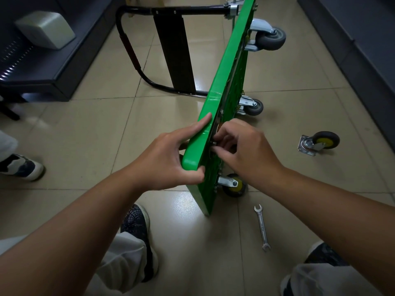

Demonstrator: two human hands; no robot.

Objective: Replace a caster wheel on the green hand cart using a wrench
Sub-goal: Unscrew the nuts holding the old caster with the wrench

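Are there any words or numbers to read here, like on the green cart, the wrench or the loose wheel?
None can be read.
The cart, loose wheel and grey box show no letters or numbers.
Any stamp on the wrench is too small to tell.

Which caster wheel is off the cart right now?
The yellow-hubbed caster lying loose on the floor, right of the green cart. The two grey casters and the other yellow-hubbed caster are mounted on the cart's underside.
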